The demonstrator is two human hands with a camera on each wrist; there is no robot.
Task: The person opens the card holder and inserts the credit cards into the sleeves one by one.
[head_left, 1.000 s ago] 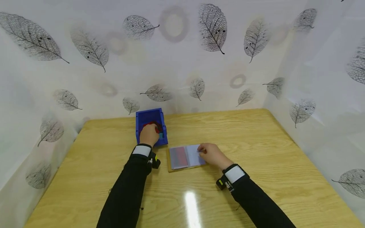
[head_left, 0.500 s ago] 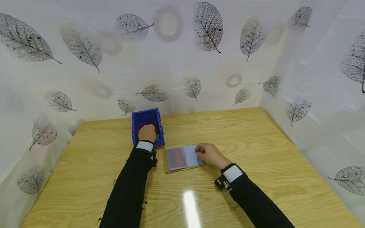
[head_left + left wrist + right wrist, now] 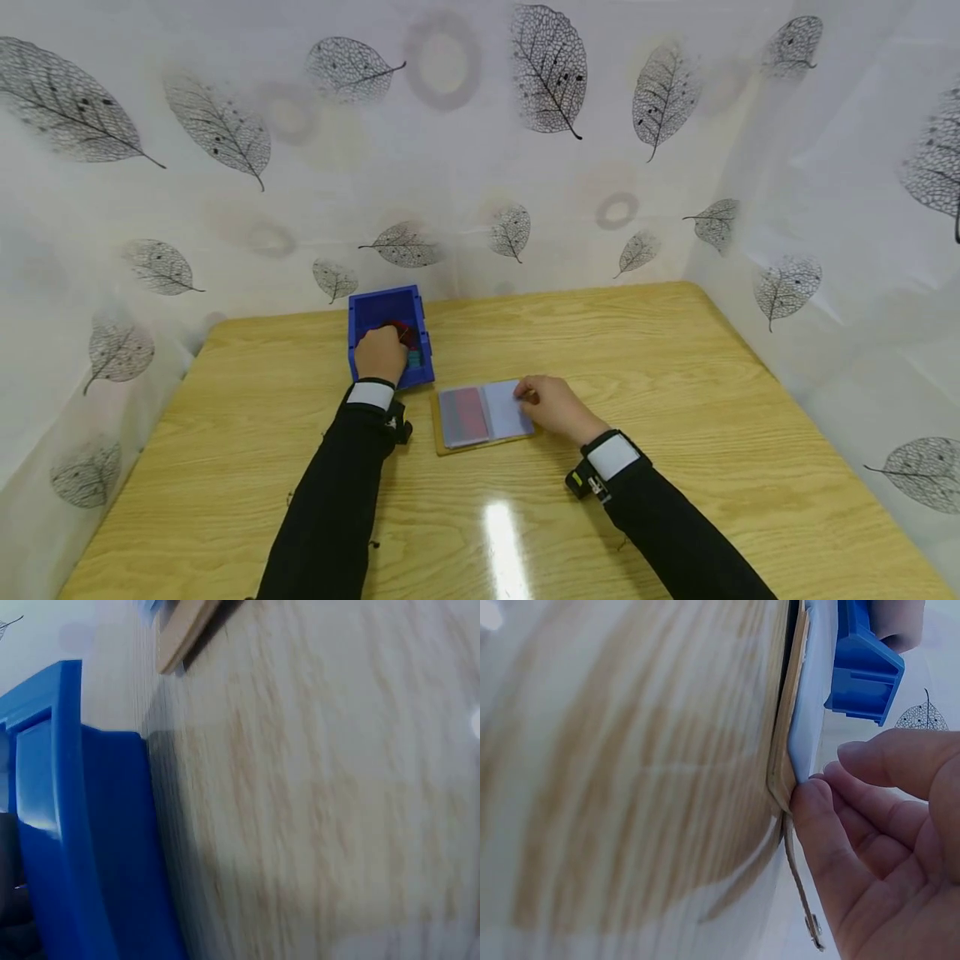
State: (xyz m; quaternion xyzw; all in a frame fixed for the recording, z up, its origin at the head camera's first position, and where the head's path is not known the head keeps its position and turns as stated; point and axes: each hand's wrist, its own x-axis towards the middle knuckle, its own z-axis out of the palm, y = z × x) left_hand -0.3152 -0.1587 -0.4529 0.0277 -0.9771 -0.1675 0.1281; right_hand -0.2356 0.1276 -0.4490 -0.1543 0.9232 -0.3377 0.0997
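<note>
A card holder with clear sleeves [image 3: 506, 408] lies spread on the table, a pinkish card [image 3: 471, 414] showing through its left page. My right hand [image 3: 558, 408] is at its right edge. In the right wrist view, one fingertip touches the corner of the tan cover [image 3: 782, 776] and pages, while the thumb [image 3: 885, 757] stands apart from it. My left hand [image 3: 381, 354] reaches down into a blue plastic bin [image 3: 384, 307], its fingers hidden from view. Beside that hand in the bin are a dark red item [image 3: 405, 333] and a teal item [image 3: 414, 358].
The wood-grain table [image 3: 600, 350] extends around both things. A leaf-patterned sheet [image 3: 465, 167] rises behind it and at both sides. From the holder's cover hangs a narrow strap [image 3: 799, 877] with a snap. The bin stands just behind and left of the holder.
My left hand has shifted about inside the bin, now nearer its left side, showing more of the teal item. The head view has turned slightly. My right hand stays at the holder.
</note>
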